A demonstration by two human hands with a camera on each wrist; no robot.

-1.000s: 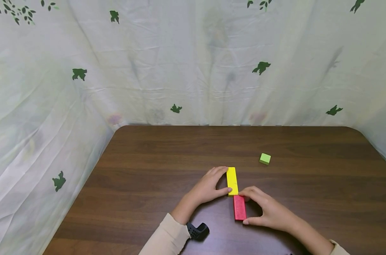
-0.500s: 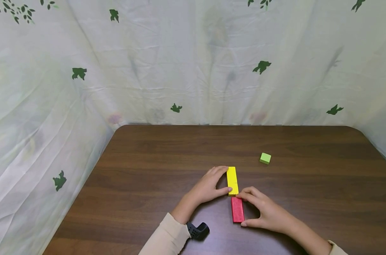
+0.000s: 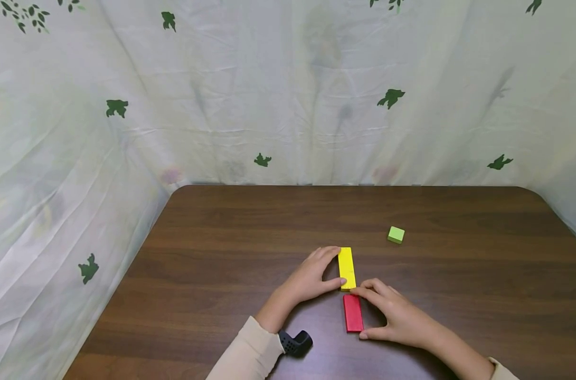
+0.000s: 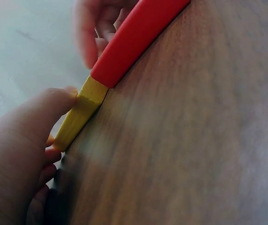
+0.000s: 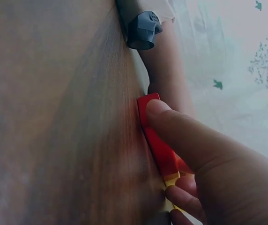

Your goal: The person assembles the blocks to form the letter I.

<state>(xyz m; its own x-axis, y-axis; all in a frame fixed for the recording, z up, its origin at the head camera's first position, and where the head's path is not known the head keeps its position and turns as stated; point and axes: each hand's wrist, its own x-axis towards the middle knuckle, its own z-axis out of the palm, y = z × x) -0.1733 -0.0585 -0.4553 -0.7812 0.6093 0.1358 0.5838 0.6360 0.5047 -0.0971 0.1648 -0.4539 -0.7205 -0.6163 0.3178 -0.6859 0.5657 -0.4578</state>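
Observation:
A yellow rectangular block point(image 3: 347, 266) lies lengthwise on the table, pointing away from me. My left hand point(image 3: 307, 279) holds it from the left, with the thumb at its near end and fingertips at its far end. Just nearer to me lies a red rectangular block point(image 3: 352, 314), nearly in line with the yellow one, a narrow gap between them in the head view. My right hand point(image 3: 394, 316) grips the red block from the right, its thumb point(image 5: 160, 110) at the near end and fingers by the far end. Part of the yellow block is hidden in the right wrist view.
A small light green block point(image 3: 396, 235) sits farther back on the brown wooden table point(image 3: 249, 221), right of the yellow block. A black device point(image 3: 295, 344) is strapped to the left wrist. A pale curtain point(image 3: 288, 95) with leaf and bird shapes hangs behind the table.
My right hand has shifted the red block a little left and toward me, so a narrow gap shows between it and the yellow block. The left hand and yellow block stay in place.

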